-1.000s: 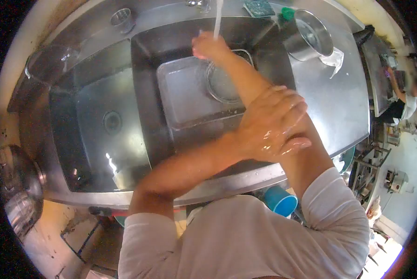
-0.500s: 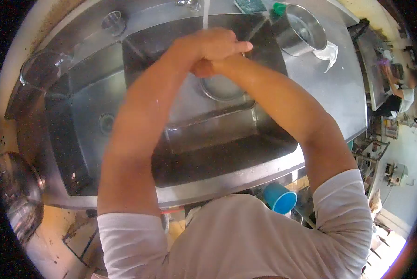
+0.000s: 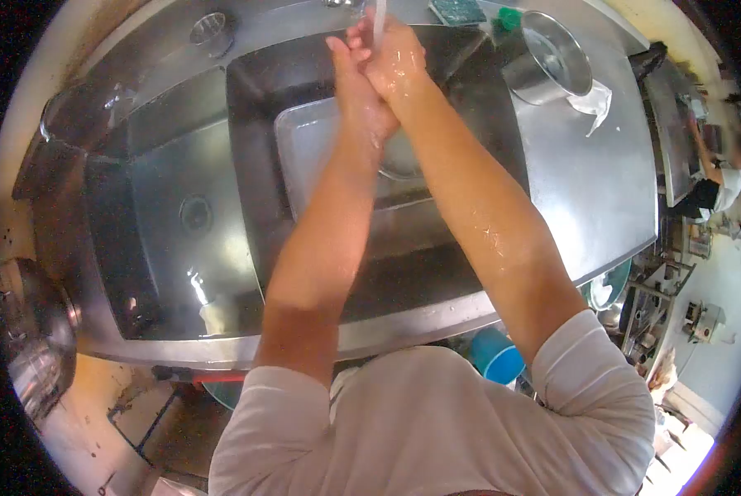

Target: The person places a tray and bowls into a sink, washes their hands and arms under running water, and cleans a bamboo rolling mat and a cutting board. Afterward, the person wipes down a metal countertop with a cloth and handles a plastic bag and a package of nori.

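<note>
My left hand (image 3: 356,89) is turned up over the sink, its thumb stretched out to the left. My right hand (image 3: 398,64) presses against it, wet and shiny across the back. A stream of water (image 3: 380,23) from above runs onto the two hands where they meet. Neither holds an object. Several fingertips show between the hands, but some fingers are hidden where they overlap. Beneath them, a rectangular clear tray or container (image 3: 292,153) lies in the sink basin (image 3: 250,132). A round rim (image 3: 399,175) shows partly behind my right forearm.
A steel pot (image 3: 544,62) lies tilted on the right counter beside a white cloth (image 3: 592,106). A green scouring pad (image 3: 457,11) and a clear cup (image 3: 211,35) sit along the back ledge. A second basin (image 3: 164,223) is left. A blue bucket (image 3: 496,355) stands below; another person (image 3: 714,178) is far right.
My hands have moved up and slightly left into the water stream. My left hand has turned from lying across the right wrist to palm up against the right hand. The clear tray is now more visible.
</note>
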`<state>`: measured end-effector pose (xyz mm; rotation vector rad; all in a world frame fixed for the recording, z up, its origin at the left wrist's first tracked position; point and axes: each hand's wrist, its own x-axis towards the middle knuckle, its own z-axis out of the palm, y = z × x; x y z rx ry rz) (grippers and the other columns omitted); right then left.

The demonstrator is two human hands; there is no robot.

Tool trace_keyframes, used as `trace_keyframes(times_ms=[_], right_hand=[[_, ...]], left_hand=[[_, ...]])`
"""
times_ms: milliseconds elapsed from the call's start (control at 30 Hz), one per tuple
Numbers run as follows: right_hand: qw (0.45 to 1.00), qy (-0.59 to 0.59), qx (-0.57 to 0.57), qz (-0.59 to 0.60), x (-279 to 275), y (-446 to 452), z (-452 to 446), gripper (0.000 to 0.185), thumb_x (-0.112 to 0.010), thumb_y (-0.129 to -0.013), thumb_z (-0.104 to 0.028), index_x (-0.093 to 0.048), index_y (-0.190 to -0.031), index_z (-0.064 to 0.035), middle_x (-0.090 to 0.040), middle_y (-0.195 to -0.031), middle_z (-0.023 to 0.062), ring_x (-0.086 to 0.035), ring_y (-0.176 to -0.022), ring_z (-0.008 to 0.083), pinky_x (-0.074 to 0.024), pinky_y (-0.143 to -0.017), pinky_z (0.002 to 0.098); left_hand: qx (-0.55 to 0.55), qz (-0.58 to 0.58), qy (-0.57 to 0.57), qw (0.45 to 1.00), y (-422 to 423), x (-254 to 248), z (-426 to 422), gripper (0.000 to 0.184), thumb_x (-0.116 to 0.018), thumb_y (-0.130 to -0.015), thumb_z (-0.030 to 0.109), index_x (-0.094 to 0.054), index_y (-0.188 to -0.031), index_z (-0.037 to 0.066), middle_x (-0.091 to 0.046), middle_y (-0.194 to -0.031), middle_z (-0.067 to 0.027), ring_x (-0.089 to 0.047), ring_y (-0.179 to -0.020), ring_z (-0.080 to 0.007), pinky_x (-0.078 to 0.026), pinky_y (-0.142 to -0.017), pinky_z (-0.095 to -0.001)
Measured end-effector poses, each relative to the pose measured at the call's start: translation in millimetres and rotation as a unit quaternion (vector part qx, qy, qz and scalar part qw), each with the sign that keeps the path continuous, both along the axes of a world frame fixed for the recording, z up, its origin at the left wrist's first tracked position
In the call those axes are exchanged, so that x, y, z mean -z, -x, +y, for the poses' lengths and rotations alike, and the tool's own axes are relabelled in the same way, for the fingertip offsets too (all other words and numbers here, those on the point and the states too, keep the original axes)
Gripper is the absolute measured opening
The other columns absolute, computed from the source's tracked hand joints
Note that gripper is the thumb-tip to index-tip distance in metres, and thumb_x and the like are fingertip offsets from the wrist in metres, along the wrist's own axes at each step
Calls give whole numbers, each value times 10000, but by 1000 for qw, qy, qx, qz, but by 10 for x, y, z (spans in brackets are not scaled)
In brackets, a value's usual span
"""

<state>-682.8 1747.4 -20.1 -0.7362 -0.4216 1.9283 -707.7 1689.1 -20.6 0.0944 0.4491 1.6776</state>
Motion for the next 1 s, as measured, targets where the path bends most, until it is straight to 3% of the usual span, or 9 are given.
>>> trace_keyframes(times_ms=[167,300,433,533,600,633,733,933,1000], right_hand=[[973,18,-54,224,470,218,512,284,-506,-908,-252,-522,-778,0,-547,-733,152,-519,-640,220,-423,-499,299],[986,-54,-146,54,247,248,395,267,-610,-881,-246,-532,-773,-15,-538,-713,127,-524,-642,228,-450,-544,323],[980,-127,-150,14,255,243,539,274,-660,-866,-247,-551,-788,-8,-554,-725,121,-537,-644,233,-468,-558,331],[988,24,-75,136,340,331,663,294,-599,-910,-270,-570,-810,5,-571,-738,125,-549,-638,243,-488,-572,346],[858,-343,37,-381,515,301,641,317,-517,-945,-278,-576,-812,3,-570,-732,126,-556,-652,250,-489,-574,353],[856,-345,39,-383,488,271,632,317,-517,-945,-278,-576,-812,3,-570,-732,126,-556,-652,250,-489,-574,353],[987,-9,-60,152,382,275,603,354,-495,-954,-309,-566,-784,-8,-552,-700,129,-543,-661,246,-461,-559,371],[983,-41,-46,176,83,97,571,168,-479,-904,-180,-523,-848,-27,-518,-699,96,-485,-591,211,-440,-525,300],[990,-22,-42,135,2,129,582,179,-484,-902,-188,-527,-832,-28,-519,-700,97,-481,-588,211,-437,-526,301]], left_hand=[[190,-124,-47,973,-410,248,-477,784,-390,-844,770,-586,-995,26,-632,-926,-158,-630,-864,-309,-534,-769,-416],[176,-178,39,967,-725,-214,-1058,748,-419,-849,748,-578,-1096,60,-639,-976,-150,-626,-930,-297,-514,-849,-440],[137,-129,151,970,-882,-261,-1242,649,-439,-897,675,-544,-1228,127,-640,-1138,-118,-619,-1033,-279,-496,-902,-459],[120,40,119,985,-485,-178,-801,657,-396,-930,647,-552,-1186,62,-656,-1088,-132,-646,-961,-272,-524,-844,-439],[106,102,133,980,-265,-269,-538,660,-382,-943,634,-555,-1162,36,-663,-1055,-141,-655,-918,-270,-533,-819,-431],[92,126,139,978,-188,-251,-394,648,-365,-959,613,-556,-1136,19,-664,-1031,-153,-656,-884,-269,-535,-801,-423],[68,147,139,977,-270,-225,-455,651,-325,-978,600,-565,-1060,1,-662,-909,-162,-652,-789,-273,-535,-746,-399],[60,-41,205,976,-671,-48,-906,526,-325,-1019,476,-559,-1045,6,-642,-993,-166,-633,-886,-256,-522,-781,-401],[145,4,-82,986,-559,40,-813,378,-360,-1015,323,-561,-1060,5,-617,-1083,-149,-608,-956,-247,-513,-811,-412]])
